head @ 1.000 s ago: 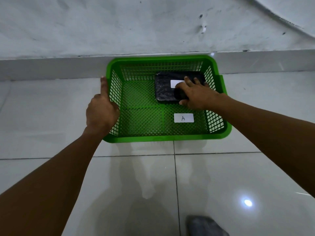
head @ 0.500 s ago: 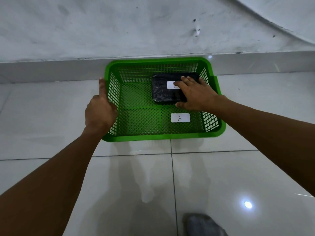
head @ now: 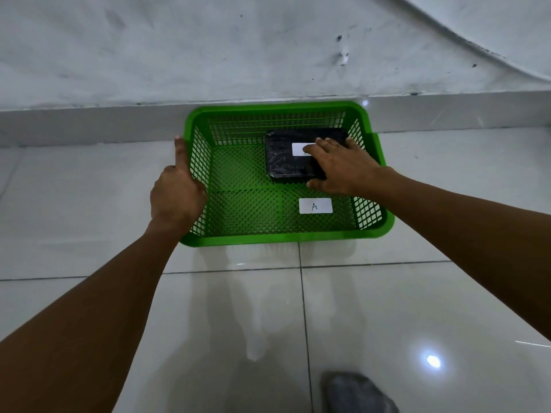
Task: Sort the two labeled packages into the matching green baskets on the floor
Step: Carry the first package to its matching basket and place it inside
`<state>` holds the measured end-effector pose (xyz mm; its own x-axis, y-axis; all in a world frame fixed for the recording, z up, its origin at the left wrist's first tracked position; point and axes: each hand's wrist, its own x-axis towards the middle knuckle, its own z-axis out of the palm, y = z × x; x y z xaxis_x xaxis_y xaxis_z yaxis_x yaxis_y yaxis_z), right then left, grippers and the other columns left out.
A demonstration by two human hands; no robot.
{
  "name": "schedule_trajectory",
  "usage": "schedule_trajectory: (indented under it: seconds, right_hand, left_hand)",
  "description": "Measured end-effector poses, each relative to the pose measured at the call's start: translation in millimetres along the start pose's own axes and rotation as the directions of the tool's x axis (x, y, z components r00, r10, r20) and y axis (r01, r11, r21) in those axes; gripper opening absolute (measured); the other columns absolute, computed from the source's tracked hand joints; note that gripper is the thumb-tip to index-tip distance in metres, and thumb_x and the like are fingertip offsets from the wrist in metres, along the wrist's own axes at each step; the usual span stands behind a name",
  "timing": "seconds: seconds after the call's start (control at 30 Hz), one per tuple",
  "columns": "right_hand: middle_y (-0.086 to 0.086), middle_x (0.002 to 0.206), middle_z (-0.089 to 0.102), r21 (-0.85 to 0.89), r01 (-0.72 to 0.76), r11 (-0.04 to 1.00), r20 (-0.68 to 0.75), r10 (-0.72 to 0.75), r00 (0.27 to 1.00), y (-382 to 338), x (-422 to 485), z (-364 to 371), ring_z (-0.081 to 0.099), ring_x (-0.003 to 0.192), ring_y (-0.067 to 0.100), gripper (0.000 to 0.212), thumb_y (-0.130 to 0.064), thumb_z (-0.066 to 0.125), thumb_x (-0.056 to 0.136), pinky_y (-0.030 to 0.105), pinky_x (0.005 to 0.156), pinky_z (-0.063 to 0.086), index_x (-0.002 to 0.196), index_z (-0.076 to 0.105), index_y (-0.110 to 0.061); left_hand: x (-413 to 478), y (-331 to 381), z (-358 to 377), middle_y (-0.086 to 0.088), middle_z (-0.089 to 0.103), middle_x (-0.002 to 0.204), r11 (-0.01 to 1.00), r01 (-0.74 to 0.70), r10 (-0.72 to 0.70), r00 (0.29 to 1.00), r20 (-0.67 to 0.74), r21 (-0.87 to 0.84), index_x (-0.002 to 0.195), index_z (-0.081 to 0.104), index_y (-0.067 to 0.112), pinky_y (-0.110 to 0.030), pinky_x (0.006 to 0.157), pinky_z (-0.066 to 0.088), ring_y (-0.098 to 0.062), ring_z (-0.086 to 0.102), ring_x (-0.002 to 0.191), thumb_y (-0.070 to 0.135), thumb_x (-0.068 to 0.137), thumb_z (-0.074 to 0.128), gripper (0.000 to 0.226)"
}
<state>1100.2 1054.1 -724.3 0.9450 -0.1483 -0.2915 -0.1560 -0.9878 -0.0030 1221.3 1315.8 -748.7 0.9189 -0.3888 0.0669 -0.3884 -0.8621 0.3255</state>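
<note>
Resting flat now toward two o'clock in the green basket (head: 286, 238) marked A, the black package (head: 287, 158) seems delivered, right hand (head: 343, 166) spread loosely over it, left hand (head: 176, 193) still gripping the nine o'clock rim.

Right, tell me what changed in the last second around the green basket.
Little changed. The right hand flattened on the black wrapped package, its fingers now partly covering the white label. The left hand kept gripping the green mesh plastic basket; the package stayed in its far right corner.
</note>
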Motion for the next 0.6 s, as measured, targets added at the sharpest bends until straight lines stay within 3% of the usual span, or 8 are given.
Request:
schedule_trajectory:
  seconds: [0.33,0.43,0.5,0.53,0.6]
  right_hand:
    - [0.015,0.157,0.015,0.004,-0.001,1.000,0.008,0.001,1.000,-5.4,-7.5,-0.7,0.014,0.145,0.028,0.074,-0.050,0.049,0.088,0.054,0.115,0.013,0.145,0.015,-0.018]
    - [0.015,0.157,0.015,0.031,-0.004,1.000,0.019,0.004,1.000,-8.2,-10.3,-5.3,0.015,0.145,0.027,0.075,-0.050,0.050,0.088,0.053,0.116,0.013,0.145,0.015,-0.018]
    - [0.014,0.157,0.016,0.068,-0.016,0.998,0.027,0.014,1.000,-10.9,-16.7,-14.0,0.015,0.145,0.027,0.075,-0.050,0.051,0.088,0.053,0.116,0.013,0.145,0.015,-0.018]
    - [0.014,0.157,0.016,0.094,-0.027,0.995,0.031,0.024,0.999,-13.0,-21.9,-20.9,0.016,0.144,0.027,0.075,-0.050,0.051,0.087,0.053,0.116,0.013,0.145,0.016,-0.019]
    - [0.013,0.157,0.017,0.149,-0.048,0.988,0.038,0.043,0.998,-18.6,-34.8,-36.8,0.018,0.144,0.027,0.076,-0.051,0.052,0.087,0.052,0.116,0.014,0.145,0.017,-0.019]
  left_hand:
    - [0.6,-1.0,1.2,-0.028,0.057,0.102,1.000,0.003,-0.003,1.000,0.018,0.012,0.150,0.001,0.018,-0.041,0.063,0.039,-0.041,0.057,0.087,0.013,0.083,0.058,0.088]
    - [1.8,0.8,-3.3,-0.029,0.054,0.110,0.999,-0.005,0.003,0.998,0.063,0.034,0.150,-0.003,0.018,-0.042,0.064,0.039,-0.043,0.057,0.090,0.020,0.085,0.058,0.088]
    - [3.0,5.4,-12.7,-0.030,0.041,0.131,1.000,0.019,-0.022,0.986,0.166,0.020,0.149,-0.010,0.020,-0.048,0.075,0.043,-0.049,0.053,0.106,0.035,0.087,0.058,0.092]
    - [3.9,7.9,-19.7,-0.029,0.027,0.145,0.998,0.052,-0.056,0.976,0.210,0.023,0.147,-0.014,0.022,-0.054,0.088,0.042,-0.051,0.043,0.121,0.046,0.087,0.057,0.096]
    - [3.2,13.0,-37.1,-0.020,-0.005,0.158,0.993,0.084,-0.101,0.964,0.247,0.079,0.146,-0.019,0.022,-0.061,0.109,0.020,-0.044,0.009,0.142,0.063,0.082,0.051,0.103]
